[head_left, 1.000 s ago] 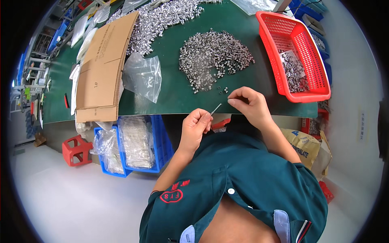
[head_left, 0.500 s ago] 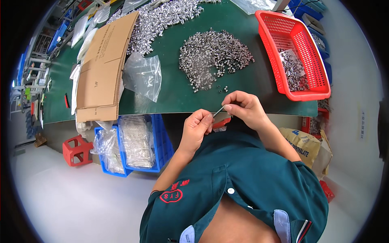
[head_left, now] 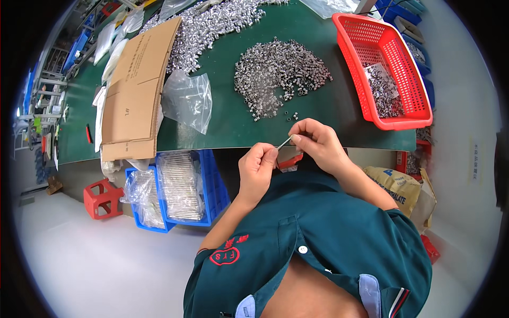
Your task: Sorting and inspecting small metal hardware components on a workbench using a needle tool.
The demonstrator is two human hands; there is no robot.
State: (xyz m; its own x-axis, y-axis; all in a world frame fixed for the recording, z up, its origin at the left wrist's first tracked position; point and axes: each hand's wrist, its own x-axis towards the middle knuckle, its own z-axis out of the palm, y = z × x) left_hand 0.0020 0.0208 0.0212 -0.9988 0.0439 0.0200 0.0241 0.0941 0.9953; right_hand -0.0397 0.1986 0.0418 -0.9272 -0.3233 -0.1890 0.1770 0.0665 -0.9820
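Observation:
A thin metal rod (head_left: 284, 143) spans the gap between my hands, just off the table's near edge. My left hand (head_left: 258, 165) pinches its lower end between thumb and fingers. At the upper end, my right hand (head_left: 317, 142) closes thumb and forefinger on it; whether a small part sits there is hidden. Beyond my hands lies a heap of small metal rings (head_left: 281, 71) on the green table (head_left: 228, 124). A few loose rings (head_left: 292, 115) lie between the heap and my right hand.
Right of the heap stands a red perforated basket (head_left: 347, 58) holding small metal parts. On the left lie a cardboard sheet (head_left: 132, 98) and a clear plastic bag (head_left: 186, 100). A larger pile of shiny parts (head_left: 212, 26) is farther back. Blue crates (head_left: 212, 183) and a red stool (head_left: 102, 200) stand below.
Both hands have shifted very slightly to the left, with the rod still held between them. The ring heap and basket look the same.

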